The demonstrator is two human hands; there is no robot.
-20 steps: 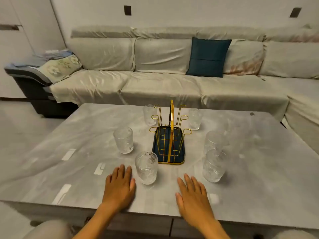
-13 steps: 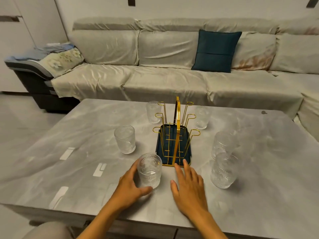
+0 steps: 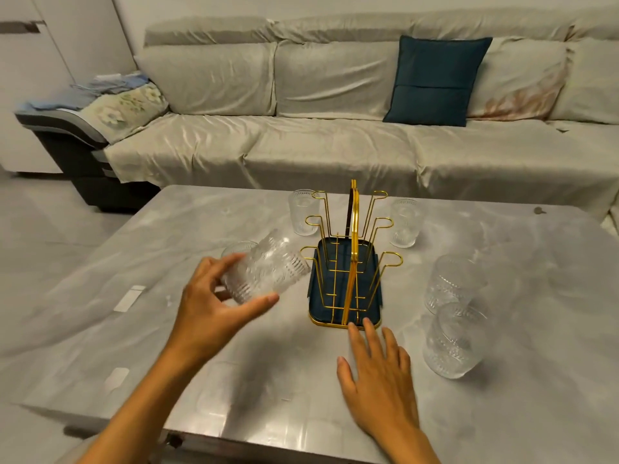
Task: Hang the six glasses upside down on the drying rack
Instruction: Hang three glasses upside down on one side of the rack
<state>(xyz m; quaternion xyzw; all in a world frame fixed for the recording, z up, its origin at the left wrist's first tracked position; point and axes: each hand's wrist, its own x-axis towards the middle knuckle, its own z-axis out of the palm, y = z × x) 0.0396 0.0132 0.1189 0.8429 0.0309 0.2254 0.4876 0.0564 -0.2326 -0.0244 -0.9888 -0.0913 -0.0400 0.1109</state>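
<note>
A gold wire drying rack (image 3: 348,262) with a dark blue tray base stands mid-table, all its hooks bare. My left hand (image 3: 214,306) grips a ribbed clear glass (image 3: 268,269), lifted off the table and tipped on its side just left of the rack. Partly hidden behind it stands another glass (image 3: 234,251). Upright glasses stand at the back left (image 3: 303,212), the back right (image 3: 404,222), the right (image 3: 452,283) and the near right (image 3: 457,343). My right hand (image 3: 378,373) lies flat on the table, fingers spread, fingertips touching the rack's front edge.
The grey marble-look table (image 3: 536,380) has white tape marks on its left side (image 3: 129,298). Behind it runs a covered beige sofa (image 3: 301,145) with a dark teal cushion (image 3: 435,80). The table's near edge is close to my arms.
My left hand closed on the nearest glass, lifted it and tipped it sideways toward the rack. My right hand slid forward to the rack's front edge.
</note>
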